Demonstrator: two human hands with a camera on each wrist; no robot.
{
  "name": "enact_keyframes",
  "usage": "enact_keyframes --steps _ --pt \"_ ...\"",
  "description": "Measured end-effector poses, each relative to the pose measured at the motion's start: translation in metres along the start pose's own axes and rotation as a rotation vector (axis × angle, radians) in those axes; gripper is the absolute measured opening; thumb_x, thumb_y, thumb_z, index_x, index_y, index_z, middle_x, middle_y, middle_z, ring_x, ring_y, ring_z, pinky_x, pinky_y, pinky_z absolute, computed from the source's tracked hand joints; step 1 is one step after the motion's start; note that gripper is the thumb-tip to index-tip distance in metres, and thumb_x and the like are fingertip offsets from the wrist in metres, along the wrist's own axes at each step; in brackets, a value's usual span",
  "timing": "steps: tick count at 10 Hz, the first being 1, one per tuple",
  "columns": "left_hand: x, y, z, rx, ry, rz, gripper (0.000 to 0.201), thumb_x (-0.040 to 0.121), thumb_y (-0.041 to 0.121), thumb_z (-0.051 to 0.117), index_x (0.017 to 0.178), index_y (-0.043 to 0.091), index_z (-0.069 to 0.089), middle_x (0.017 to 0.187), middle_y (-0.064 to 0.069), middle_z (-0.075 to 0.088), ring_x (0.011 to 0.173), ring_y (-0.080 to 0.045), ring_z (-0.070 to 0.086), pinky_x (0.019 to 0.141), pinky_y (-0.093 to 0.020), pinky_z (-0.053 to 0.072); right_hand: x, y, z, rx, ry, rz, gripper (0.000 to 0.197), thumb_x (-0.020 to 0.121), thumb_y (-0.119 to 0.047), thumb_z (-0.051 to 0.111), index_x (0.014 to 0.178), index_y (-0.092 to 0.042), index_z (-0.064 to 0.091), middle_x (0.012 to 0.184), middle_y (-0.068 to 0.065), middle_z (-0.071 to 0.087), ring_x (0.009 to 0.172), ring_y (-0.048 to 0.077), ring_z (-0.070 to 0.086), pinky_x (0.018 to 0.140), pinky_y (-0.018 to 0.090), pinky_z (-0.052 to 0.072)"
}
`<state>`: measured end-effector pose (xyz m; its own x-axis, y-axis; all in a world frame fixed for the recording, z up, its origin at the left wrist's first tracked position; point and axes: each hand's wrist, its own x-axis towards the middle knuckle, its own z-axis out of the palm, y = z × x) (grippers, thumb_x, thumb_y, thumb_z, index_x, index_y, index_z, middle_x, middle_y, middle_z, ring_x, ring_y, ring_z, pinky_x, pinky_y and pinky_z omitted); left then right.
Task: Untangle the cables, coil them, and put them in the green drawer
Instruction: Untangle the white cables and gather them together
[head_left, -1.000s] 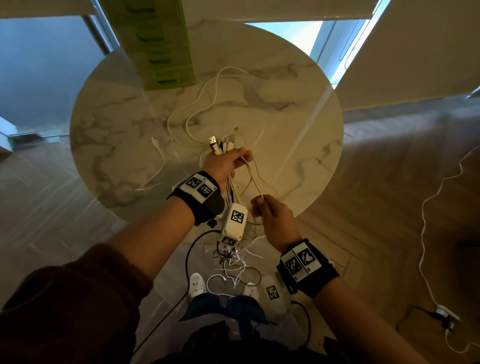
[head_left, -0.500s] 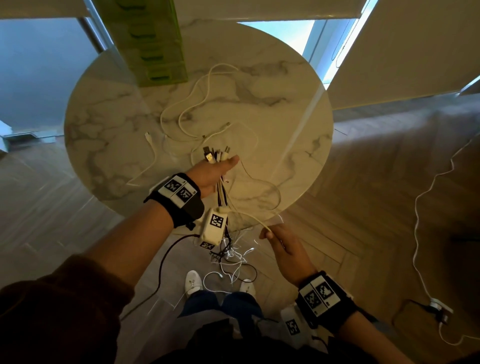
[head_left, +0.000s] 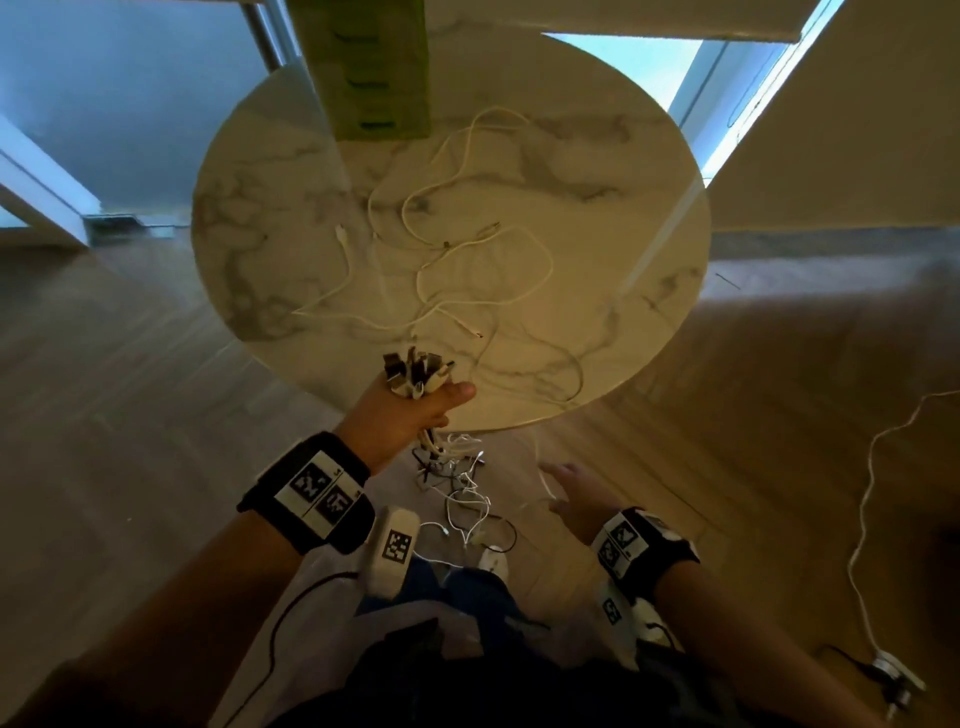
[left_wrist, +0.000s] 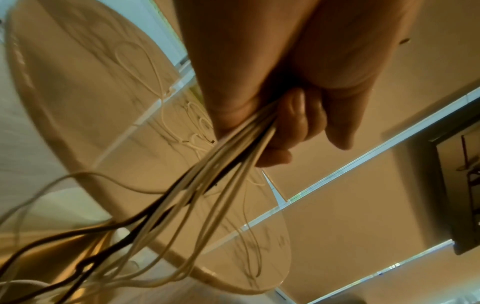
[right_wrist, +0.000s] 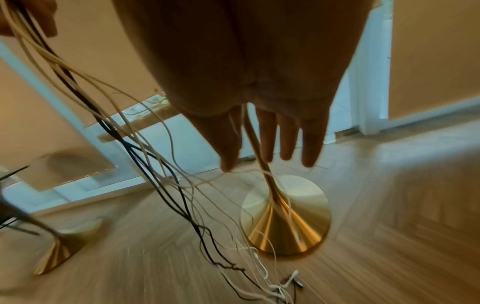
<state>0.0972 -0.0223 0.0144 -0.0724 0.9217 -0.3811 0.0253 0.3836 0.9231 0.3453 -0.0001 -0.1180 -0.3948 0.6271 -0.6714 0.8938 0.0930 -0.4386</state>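
Note:
My left hand (head_left: 415, 408) grips a bundle of white and black cables (head_left: 418, 371) just above the front edge of the round marble table (head_left: 597, 218), plug ends sticking up out of the fist. In the left wrist view the fingers (left_wrist: 280, 131) curl round the strands (left_wrist: 228, 170), which hang down to a tangle (head_left: 460, 483) on the floor. Several loose white cables (head_left: 441, 249) lie spread on the tabletop. The green drawer unit (head_left: 374, 67) stands at the table's far side. My right hand (head_left: 569, 483) is below the table edge, fingers (right_wrist: 285, 142) straight and spread, holding nothing.
The table's gold cone base (right_wrist: 285, 218) stands on the wood floor under my right hand. A second gold base (right_wrist: 59, 253) sits to the left. At the right a white cord (head_left: 862, 519) runs to a plug block (head_left: 893, 675) on the floor.
My right hand has let go of the white cable it was pulling and dropped, open, below the table edge. My left hand has drawn the bundle back toward the table's front edge.

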Motion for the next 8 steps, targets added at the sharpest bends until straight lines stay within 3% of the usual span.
enact_keyframes --steps 1,2,3,4,5,6,7,8 --pt "-0.017 -0.013 0.002 0.101 0.014 -0.004 0.032 0.075 0.017 0.075 0.056 0.028 0.051 0.057 0.009 0.047 0.061 -0.012 0.049 0.069 -0.036 0.046 -0.008 -0.031 -0.022 0.025 0.08 -0.098 0.038 0.096 -0.018 0.047 0.134 -0.02 0.046 0.137 0.003 0.048 0.123 0.018 0.047 0.1 0.026 0.038" --pt "-0.033 -0.01 0.011 0.103 0.056 0.021 0.02 0.08 0.007 0.071 0.068 0.015 0.057 0.063 0.0 0.054 0.065 -0.017 0.053 0.069 -0.038 0.046 -0.034 -0.079 -0.048 0.291 0.286 -0.349 0.035 0.097 -0.03 0.045 0.129 -0.018 0.051 0.129 0.0 0.056 0.112 0.009 0.053 0.082 0.001 0.037" --pt "-0.043 -0.002 0.034 0.138 0.023 -0.012 0.026 0.079 0.018 0.07 0.084 -0.005 0.059 0.08 -0.017 0.065 0.077 -0.027 0.063 0.076 -0.044 0.051 -0.062 -0.127 -0.061 0.45 0.329 -0.667 0.042 0.095 -0.036 0.047 0.132 -0.015 0.047 0.128 -0.001 0.053 0.112 0.003 0.05 0.084 -0.001 0.036" --pt "-0.053 -0.01 0.041 0.579 0.193 -0.169 0.026 0.085 0.03 0.061 0.104 0.015 0.053 0.086 0.013 0.07 0.08 0.012 0.058 0.083 -0.002 0.038 -0.075 -0.153 -0.059 0.359 0.283 -0.944 0.052 0.092 -0.044 0.043 0.13 -0.01 0.049 0.127 0.003 0.055 0.114 0.006 0.052 0.096 0.017 0.041" --pt "-0.067 0.002 0.054 0.392 0.023 -0.059 0.052 0.084 0.003 0.064 0.123 0.025 0.037 0.107 -0.007 0.065 0.056 0.02 0.049 0.06 0.011 0.028 -0.078 -0.156 -0.059 0.254 0.326 -1.049 0.06 0.09 -0.054 0.041 0.123 -0.005 0.056 0.125 0.01 0.058 0.117 0.018 0.053 0.1 0.029 0.043" --pt "-0.068 0.005 0.057 0.437 0.095 0.011 0.044 0.088 -0.007 0.054 0.13 -0.005 0.042 0.131 -0.025 0.05 0.095 0.005 0.056 0.067 0.005 0.034 -0.078 -0.151 -0.059 0.136 0.433 -1.029 0.059 0.092 -0.053 0.039 0.116 -0.005 0.062 0.118 0.009 0.064 0.111 0.016 0.057 0.1 0.02 0.041" --pt "-0.066 0.007 0.066 0.52 0.072 -0.028 0.035 0.098 0.007 0.039 0.132 -0.002 0.04 0.139 -0.016 0.044 0.126 -0.02 0.042 0.08 -0.001 0.02 -0.076 -0.148 -0.057 0.175 0.451 -0.953 0.046 0.095 -0.035 0.038 0.109 -0.003 0.067 0.105 0.009 0.071 0.095 0.016 0.065 0.085 0.027 0.049" --pt "-0.065 -0.005 0.065 0.235 0.181 -0.053 0.042 0.092 -0.004 0.048 0.132 -0.009 0.038 0.137 -0.024 0.045 0.126 -0.031 0.045 0.079 -0.001 0.028 -0.078 -0.147 -0.054 0.139 0.484 -0.96 0.043 0.096 -0.034 0.038 0.112 -0.005 0.065 0.107 0.009 0.07 0.099 0.016 0.063 0.088 0.026 0.048"
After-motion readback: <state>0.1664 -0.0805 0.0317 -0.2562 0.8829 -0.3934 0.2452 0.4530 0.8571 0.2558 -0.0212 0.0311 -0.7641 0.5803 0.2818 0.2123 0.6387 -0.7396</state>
